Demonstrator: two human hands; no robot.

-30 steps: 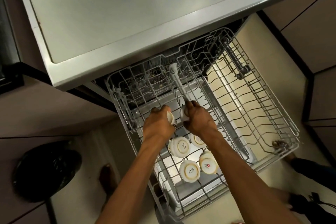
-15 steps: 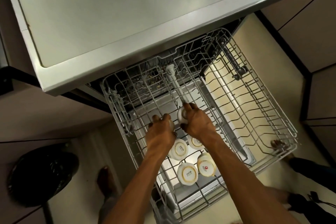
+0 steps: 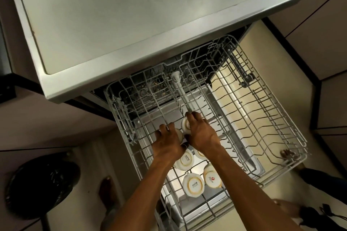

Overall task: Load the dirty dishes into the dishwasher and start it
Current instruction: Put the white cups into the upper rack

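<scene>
Two cups sit upside down in the rack: our left hand curls round the left cup, our right hand grips the right cup. We judge them light, stiff, breakable, maybe slick; hold by the sides.

SISTA is printed on two upturned cups.

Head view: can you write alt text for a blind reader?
Seen from above, a person's left hand and right hand each hold a white cup in a pulled-out dishwasher rack. More cups sit bottom-up nearer the person.
</scene>
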